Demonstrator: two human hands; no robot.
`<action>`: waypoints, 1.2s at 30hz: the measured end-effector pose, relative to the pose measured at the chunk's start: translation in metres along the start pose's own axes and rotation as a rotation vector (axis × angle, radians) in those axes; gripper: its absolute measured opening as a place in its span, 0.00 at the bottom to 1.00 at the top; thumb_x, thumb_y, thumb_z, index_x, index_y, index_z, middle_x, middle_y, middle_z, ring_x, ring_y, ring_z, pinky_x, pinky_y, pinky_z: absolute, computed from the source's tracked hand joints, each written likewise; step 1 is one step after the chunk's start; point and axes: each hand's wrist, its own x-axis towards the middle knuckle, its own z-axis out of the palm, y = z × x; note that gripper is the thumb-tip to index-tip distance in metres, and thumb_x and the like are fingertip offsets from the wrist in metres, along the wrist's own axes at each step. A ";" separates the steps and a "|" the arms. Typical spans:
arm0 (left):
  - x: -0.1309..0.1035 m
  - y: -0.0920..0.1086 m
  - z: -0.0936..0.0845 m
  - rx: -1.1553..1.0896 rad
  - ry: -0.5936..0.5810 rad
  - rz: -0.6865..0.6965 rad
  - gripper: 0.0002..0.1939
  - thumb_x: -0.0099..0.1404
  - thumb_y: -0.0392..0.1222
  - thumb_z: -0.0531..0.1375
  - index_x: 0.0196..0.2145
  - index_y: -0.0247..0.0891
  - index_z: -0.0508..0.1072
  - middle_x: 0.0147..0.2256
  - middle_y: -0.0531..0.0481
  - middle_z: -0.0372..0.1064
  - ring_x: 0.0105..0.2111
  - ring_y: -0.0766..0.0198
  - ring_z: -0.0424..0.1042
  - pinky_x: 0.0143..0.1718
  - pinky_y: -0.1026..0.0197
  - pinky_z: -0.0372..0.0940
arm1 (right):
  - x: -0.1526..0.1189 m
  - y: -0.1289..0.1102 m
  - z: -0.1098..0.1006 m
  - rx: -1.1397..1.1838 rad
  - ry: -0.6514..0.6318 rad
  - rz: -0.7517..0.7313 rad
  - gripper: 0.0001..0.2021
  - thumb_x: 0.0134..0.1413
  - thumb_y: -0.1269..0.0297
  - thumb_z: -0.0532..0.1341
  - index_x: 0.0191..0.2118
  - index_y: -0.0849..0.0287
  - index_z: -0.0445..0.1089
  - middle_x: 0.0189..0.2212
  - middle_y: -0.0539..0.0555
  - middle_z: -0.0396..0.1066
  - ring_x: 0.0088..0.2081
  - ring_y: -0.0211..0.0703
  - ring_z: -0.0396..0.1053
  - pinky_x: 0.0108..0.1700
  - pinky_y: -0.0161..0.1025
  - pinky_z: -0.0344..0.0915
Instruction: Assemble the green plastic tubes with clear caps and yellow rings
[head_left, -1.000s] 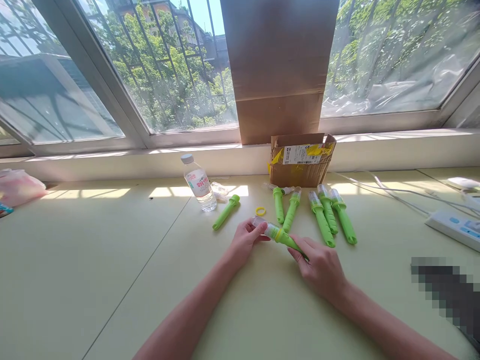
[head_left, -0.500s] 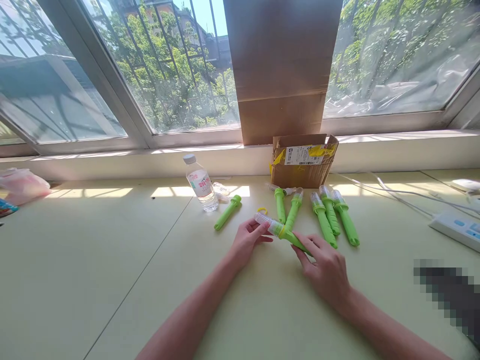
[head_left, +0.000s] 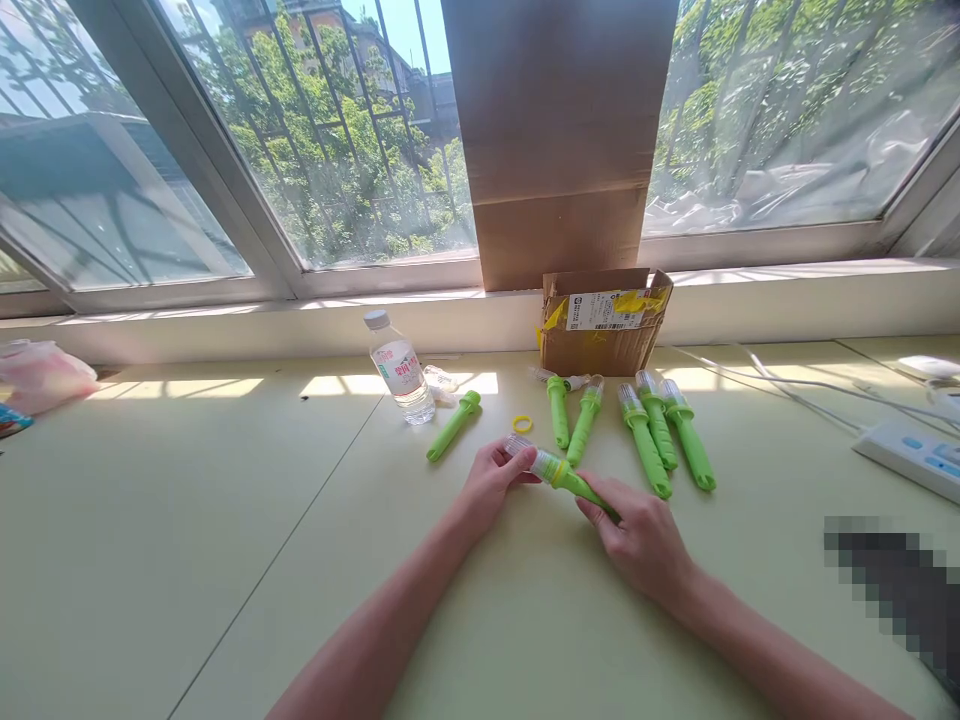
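Between my hands is a green-handled tool [head_left: 571,482] with a clear ribbed cap and a yellow ring around its neck. My left hand [head_left: 491,478] is closed on the clear cap, and my right hand [head_left: 634,515] grips the green handle. A loose yellow ring [head_left: 523,424] lies just beyond the cap. To the left rests a green handle [head_left: 453,427] with no clear cap. Beyond my right hand lie three capped green tools [head_left: 646,450] side by side. Another capped tool [head_left: 585,425] lies beside a green handle [head_left: 557,412] near the box.
An open cardboard box [head_left: 604,345] stands by the window ledge. A water bottle [head_left: 403,372] stands at the back left, beside a crumpled clear wrapper [head_left: 441,383]. Far left is a pink plastic bag [head_left: 45,375]. A power strip [head_left: 911,455] and cables are at the right.
The held tool and both hands have shifted slightly, with my right hand a little further left. The loose yellow ring now shows whole beyond the cap.
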 end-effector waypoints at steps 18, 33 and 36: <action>-0.001 -0.003 0.002 0.012 0.053 0.001 0.17 0.55 0.50 0.63 0.35 0.31 0.73 0.35 0.42 0.72 0.35 0.58 0.72 0.37 0.56 0.68 | -0.004 0.003 0.007 -0.228 0.209 -0.072 0.15 0.60 0.63 0.54 0.51 0.51 0.68 0.29 0.50 0.70 0.28 0.33 0.65 0.27 0.30 0.53; -0.001 0.000 0.001 -0.017 -0.009 0.020 0.16 0.55 0.49 0.63 0.32 0.31 0.72 0.33 0.43 0.72 0.34 0.59 0.72 0.42 0.53 0.67 | 0.004 0.000 -0.001 0.214 -0.083 0.086 0.17 0.58 0.61 0.53 0.52 0.53 0.67 0.37 0.49 0.75 0.34 0.40 0.71 0.27 0.32 0.64; -0.001 -0.001 0.002 -0.015 0.008 0.037 0.17 0.55 0.50 0.63 0.33 0.31 0.72 0.33 0.43 0.72 0.34 0.58 0.72 0.41 0.53 0.67 | 0.005 -0.001 -0.003 0.305 -0.109 0.121 0.17 0.59 0.59 0.53 0.52 0.52 0.67 0.40 0.48 0.74 0.39 0.43 0.71 0.34 0.34 0.67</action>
